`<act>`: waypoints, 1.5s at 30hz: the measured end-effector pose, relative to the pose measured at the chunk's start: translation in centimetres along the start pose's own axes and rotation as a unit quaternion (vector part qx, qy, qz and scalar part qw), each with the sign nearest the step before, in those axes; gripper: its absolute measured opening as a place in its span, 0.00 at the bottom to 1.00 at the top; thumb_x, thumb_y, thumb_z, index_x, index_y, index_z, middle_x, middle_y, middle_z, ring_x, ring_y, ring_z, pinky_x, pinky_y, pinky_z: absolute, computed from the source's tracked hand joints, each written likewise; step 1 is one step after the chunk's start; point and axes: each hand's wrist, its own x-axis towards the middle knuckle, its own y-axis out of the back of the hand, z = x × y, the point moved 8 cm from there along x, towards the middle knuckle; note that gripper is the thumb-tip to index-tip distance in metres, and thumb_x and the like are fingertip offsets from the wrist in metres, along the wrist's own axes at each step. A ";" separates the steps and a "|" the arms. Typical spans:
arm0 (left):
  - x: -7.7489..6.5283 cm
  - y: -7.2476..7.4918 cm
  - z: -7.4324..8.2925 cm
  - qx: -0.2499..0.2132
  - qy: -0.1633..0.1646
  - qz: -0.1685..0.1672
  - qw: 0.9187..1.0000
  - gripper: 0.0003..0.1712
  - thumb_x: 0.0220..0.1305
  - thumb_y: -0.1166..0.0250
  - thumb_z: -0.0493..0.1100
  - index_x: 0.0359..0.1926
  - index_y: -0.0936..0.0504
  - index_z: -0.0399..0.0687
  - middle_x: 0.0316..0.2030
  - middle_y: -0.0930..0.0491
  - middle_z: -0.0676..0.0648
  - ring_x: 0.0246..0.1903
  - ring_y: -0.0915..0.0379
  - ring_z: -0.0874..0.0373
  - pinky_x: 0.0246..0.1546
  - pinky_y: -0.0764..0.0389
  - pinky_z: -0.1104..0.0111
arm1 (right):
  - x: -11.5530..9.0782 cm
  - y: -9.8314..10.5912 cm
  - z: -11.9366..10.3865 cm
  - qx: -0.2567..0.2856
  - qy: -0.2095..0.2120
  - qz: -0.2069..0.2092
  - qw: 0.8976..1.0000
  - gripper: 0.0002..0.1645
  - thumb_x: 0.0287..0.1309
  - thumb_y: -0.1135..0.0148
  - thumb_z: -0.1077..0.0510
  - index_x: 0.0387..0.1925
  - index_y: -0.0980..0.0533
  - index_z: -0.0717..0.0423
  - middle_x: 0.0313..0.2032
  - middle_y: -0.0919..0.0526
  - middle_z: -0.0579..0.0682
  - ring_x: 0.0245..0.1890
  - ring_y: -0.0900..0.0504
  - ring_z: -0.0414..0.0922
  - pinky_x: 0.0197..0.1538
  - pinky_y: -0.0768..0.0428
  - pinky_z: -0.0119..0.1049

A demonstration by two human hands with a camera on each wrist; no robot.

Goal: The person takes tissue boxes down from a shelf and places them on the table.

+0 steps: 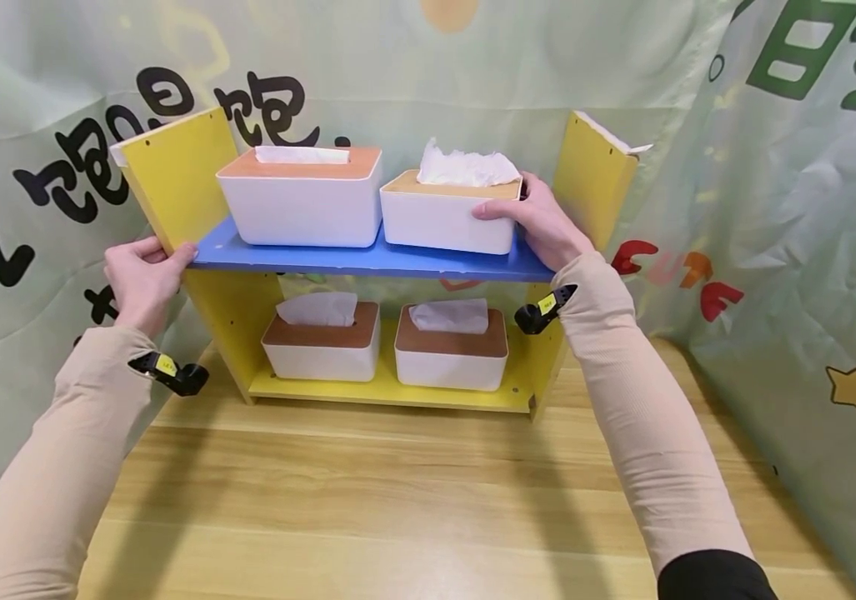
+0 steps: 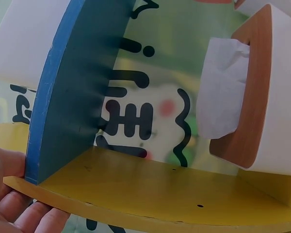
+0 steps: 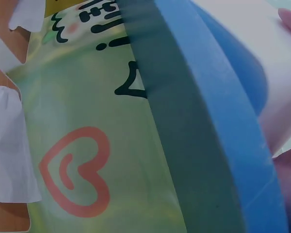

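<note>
My left hand (image 1: 144,279) grips the left side of a yellow and blue shelf (image 1: 367,262). In the left wrist view its thumb lies at the end of the blue board (image 2: 33,165) and its fingers wrap the yellow side panel's edge. With my right hand (image 1: 543,218) I hold the right end of a white tissue box (image 1: 443,218) with a light wood lid, thumb on its front. This box sits a little askew over the blue board, a torn tissue sticking up. Left of it stands another white tissue box (image 1: 303,204) with a browner lid.
On the lower yellow board stand two more tissue boxes, one left (image 1: 322,360) and one right (image 1: 450,368), with tissues pulled up. The shelf stands on a wooden table (image 1: 367,492). A printed cloth (image 1: 780,275) hangs behind and at both sides.
</note>
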 end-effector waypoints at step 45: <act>-0.2 -0.1 -0.1 -0.012 0.012 -0.005 1.000 0.33 0.62 0.30 0.48 0.66 0.25 0.42 0.15 0.27 0.79 0.26 0.25 0.82 0.31 0.24 0.88 | -0.3 -0.1 -1.1 0.157 0.068 0.063 0.983 0.36 0.45 0.35 0.76 0.57 0.32 0.55 0.53 0.25 0.49 0.54 0.27 0.46 0.60 0.27 0.33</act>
